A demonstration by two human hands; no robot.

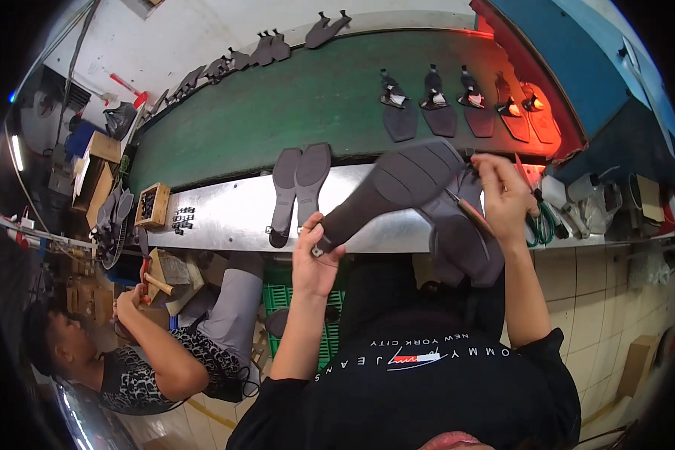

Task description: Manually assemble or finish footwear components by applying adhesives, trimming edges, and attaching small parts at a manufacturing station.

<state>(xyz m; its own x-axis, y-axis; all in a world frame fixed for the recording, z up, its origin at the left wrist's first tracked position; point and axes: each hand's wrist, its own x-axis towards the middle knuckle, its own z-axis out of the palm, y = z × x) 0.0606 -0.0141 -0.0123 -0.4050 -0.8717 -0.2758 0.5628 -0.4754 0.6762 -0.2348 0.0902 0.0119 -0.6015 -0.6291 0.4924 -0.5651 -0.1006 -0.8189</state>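
My left hand [316, 259] is closed on the narrow end of a dark shoe sole [412, 176], which is tilted above the metal bench with its grooved underside showing. At the sole's wide end, my right hand [506, 191] has its fingers curled, with the fingertips pinched by a small dark bit I cannot make out. Below that hand is a slim tool [472, 212] with a reddish handle and thin tip; whether my fingers hold it is unclear. More dark soles [465, 251] lie under the raised one, at the bench's front edge. A pair of soles [300, 184] rests further left.
Dark heeled sandals [437, 112] stand in a row on the green conveyor belt [277, 97], some under red light. Small black parts [184, 219] lie beside a wooden box [153, 205]. At left, a co-worker [157, 352] holds a hammer [157, 283]. Green-handled scissors [540, 225] lie at right.
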